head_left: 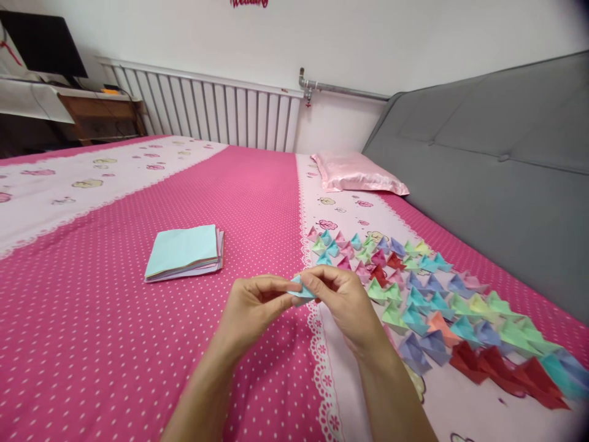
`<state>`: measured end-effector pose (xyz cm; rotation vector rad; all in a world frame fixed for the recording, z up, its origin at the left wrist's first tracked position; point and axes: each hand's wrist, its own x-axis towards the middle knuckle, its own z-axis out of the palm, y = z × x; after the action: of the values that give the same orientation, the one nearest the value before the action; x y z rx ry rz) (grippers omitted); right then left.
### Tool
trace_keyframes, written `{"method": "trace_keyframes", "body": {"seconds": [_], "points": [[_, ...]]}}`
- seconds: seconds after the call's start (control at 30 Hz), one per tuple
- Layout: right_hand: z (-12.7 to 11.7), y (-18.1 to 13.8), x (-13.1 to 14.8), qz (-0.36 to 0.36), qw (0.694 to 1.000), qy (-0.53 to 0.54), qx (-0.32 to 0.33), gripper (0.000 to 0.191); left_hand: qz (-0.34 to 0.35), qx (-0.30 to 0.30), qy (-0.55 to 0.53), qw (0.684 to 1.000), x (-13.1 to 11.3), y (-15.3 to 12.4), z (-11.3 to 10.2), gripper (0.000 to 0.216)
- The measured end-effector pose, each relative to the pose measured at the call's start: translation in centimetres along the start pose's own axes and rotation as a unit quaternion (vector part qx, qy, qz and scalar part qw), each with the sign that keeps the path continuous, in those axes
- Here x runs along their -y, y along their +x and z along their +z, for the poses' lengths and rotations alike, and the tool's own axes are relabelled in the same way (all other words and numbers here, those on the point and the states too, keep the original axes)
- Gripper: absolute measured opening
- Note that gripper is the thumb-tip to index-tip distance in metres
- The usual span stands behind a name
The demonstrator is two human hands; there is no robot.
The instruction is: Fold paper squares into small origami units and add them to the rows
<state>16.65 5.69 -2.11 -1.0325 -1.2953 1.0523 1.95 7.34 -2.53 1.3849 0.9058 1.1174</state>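
Between my two hands is a small piece of folded light-blue paper (301, 296), held above the bed. My left hand (254, 307) pinches its left side between thumb and fingers. My right hand (339, 301) grips its right side, the thumb lying on top. The fingers cover much of the paper, so its full shape is hidden. To the left lies a stack of square paper sheets (183, 248), light blue on top. Rows of folded paper boats (437, 307) in blue, green, pink, red, purple and orange spread over the bed on the right.
The bed has a pink dotted cover (138, 344) with pale printed strips. A pink pillow (359, 173) rests near the grey headboard (488, 141). Along the wall stand a white radiator (207, 107) and, at far left, a desk (99, 113) with a black monitor (43, 46).
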Motion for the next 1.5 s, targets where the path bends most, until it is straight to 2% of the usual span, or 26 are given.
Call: {"method": "trace_keyframes", "body": {"seconds": [0.23,0.4,0.63,0.73,1.0,1.1,1.2,1.37,1.43,1.5], "points": [[0.3,-0.1,0.2,-0.009,1.0,0.01,-0.001,0.014,-0.004,-0.012,-0.058,0.998,0.0,-0.2,0.5,0.012],[0.4,-0.3,0.4,-0.02,1.0,-0.003,0.0,0.015,-0.018,-0.049,-0.108,0.993,-0.1,-0.2,0.7,0.033],[0.1,-0.5,0.5,-0.032,0.998,-0.025,0.04,0.016,-0.022,-0.035,-0.098,0.994,0.0,-0.2,0.3,0.023],[-0.1,-0.4,0.2,-0.022,0.998,-0.028,0.052,0.022,-0.019,-0.019,-0.092,0.995,0.1,-0.2,0.0,0.022],[-0.3,-0.3,-0.2,0.013,0.999,0.041,0.032,0.014,-0.029,0.041,-0.084,0.995,-0.2,-0.2,-0.1,0.02],[-0.3,-0.4,-0.3,0.013,0.999,0.011,0.034,0.013,-0.017,0.053,-0.076,0.996,-0.1,-0.3,-0.3,0.021],[-0.3,-0.4,-0.1,0.003,0.996,-0.077,0.034,0.012,0.003,0.062,-0.02,0.998,0.2,-0.3,-0.4,0.023],[-0.2,-0.4,0.3,-0.059,0.963,-0.262,0.006,0.007,0.029,0.058,0.112,0.992,0.3,-0.2,-0.3,0.025],[-0.3,-0.3,0.3,-0.05,0.962,-0.27,0.001,0.006,0.022,0.052,0.125,0.991,0.1,-0.2,-0.3,0.03],[-0.4,-0.3,0.0,-0.018,0.978,-0.206,0.0,0.005,0.01,0.035,0.123,0.992,0.0,-0.1,-0.3,0.038]]}}
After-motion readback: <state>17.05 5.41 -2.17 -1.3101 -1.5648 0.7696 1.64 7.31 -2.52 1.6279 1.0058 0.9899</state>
